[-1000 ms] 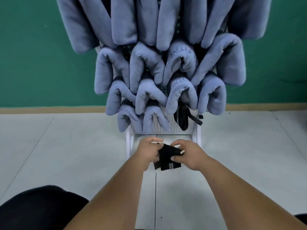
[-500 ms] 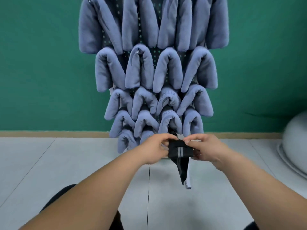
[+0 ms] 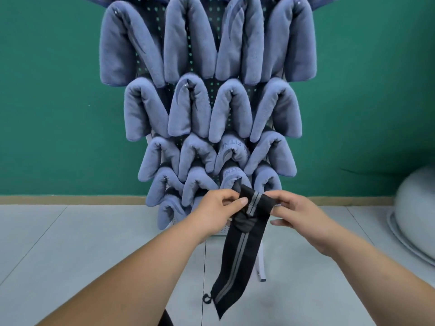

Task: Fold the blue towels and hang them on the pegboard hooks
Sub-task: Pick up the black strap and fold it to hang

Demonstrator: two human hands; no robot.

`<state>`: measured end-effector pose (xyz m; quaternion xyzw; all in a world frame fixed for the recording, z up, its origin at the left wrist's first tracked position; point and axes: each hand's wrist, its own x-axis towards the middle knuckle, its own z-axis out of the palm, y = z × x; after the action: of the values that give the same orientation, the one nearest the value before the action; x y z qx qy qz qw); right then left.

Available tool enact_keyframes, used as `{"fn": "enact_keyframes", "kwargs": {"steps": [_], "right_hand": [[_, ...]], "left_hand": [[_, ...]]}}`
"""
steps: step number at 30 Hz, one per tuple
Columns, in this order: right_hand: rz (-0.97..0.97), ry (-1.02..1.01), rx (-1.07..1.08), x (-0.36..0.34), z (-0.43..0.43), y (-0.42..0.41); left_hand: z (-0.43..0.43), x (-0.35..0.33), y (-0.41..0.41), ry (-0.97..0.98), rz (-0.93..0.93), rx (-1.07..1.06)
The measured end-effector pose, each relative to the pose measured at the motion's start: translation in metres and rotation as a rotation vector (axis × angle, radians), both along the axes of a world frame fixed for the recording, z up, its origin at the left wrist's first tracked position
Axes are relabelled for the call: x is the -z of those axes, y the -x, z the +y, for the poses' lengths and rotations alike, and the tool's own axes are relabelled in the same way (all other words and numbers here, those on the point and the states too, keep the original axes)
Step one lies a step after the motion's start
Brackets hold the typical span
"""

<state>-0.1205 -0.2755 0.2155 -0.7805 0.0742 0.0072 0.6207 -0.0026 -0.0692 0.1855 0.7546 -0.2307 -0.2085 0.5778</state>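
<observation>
1. Green wall [image 3: 47, 90] and pale tiled floor [image 3: 70, 243] frame a white-legged pegboard [image 3: 213, 85], which stands upright close to the wall.
2. We see blue towels [image 3: 188, 43] covering the board in rows. Each is folded into a narrow band and draped as an inverted V over one of the hooks [image 3: 186, 85], whose metal tips show at several folds. We take it the narrow fold lets them sit side by side, with upper rows lapping over lower ones.
3. The left hand [image 3: 219, 212] pinches the upper left edge of a black strap [image 3: 237, 250] between thumb and curled fingers.
4. The right hand [image 3: 296, 215] pinches the upper right edge between thumb and forefinger, with the other fingers loosely extended below.
5. Gripped at both top corners, the strap is spread across its width and hangs free toward the floor, grey stripe facing us. Part of it bunches just under the grip. We judge the two-handed hold serves to straighten it.
6. The strap is held just in front of the lowest towels. No loose towel is in view, and we cannot tell whether any hook is free.
7. A grey rounded object [image 3: 419, 208] sits at the right edge, well apart.
</observation>
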Motion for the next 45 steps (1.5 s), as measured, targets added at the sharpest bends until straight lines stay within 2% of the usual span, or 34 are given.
{"fn": "enact_keyframes", "kwargs": {"steps": [5, 8, 11, 15, 18, 20, 24, 26, 29, 31, 34, 36, 40, 43, 45], "right_hand": [[-0.036, -0.163, 0.057, 0.007, -0.001, -0.013], [-0.090, -0.114, 0.073, 0.015, -0.002, -0.020], [-0.131, -0.098, 0.183, 0.027, -0.006, -0.028], [-0.176, -0.163, 0.315, 0.034, -0.019, -0.036], [-0.219, -0.113, 0.333, 0.037, -0.028, -0.039], [-0.262, 0.002, 0.311, 0.041, -0.035, -0.040], [-0.288, 0.414, 0.183, 0.052, -0.048, -0.037], [-0.290, 0.536, 0.116, 0.056, -0.048, -0.034], [-0.271, 0.664, 0.035, 0.058, -0.049, -0.031], [-0.213, 0.574, 0.078, 0.058, -0.048, -0.032], [-0.112, 0.223, 0.201, 0.054, -0.041, -0.036], [-0.018, 0.001, 0.200, 0.051, -0.037, -0.035], [0.072, -0.071, 0.040, 0.051, -0.032, -0.030], [0.011, -0.123, 0.132, 0.053, -0.029, -0.033], [-0.031, -0.152, 0.182, 0.054, -0.027, -0.034]], "left_hand": [[-0.018, 0.008, -0.006, 0.060, 0.105, -0.095], [-0.029, 0.009, -0.010, 0.089, 0.138, -0.141], [-0.038, 0.013, -0.011, 0.094, 0.254, -0.081], [-0.042, 0.019, -0.008, -0.057, 0.336, 0.123], [-0.045, 0.024, -0.012, -0.005, 0.411, 0.092], [-0.050, 0.026, -0.018, 0.028, 0.487, 0.012], [-0.057, 0.020, -0.023, 0.074, 0.656, -0.058], [-0.058, 0.020, -0.021, 0.060, 0.652, -0.022], [-0.057, 0.028, -0.014, 0.062, 0.549, 0.006], [-0.057, 0.031, -0.012, 0.094, 0.523, -0.027], [-0.055, 0.032, -0.012, 0.125, 0.504, -0.042], [-0.053, 0.031, -0.011, 0.156, 0.492, -0.041], [-0.049, 0.028, -0.010, 0.223, 0.471, -0.037], [-0.046, 0.025, -0.009, 0.191, 0.464, -0.048], [-0.044, 0.021, -0.006, 0.085, 0.451, -0.067]]}}
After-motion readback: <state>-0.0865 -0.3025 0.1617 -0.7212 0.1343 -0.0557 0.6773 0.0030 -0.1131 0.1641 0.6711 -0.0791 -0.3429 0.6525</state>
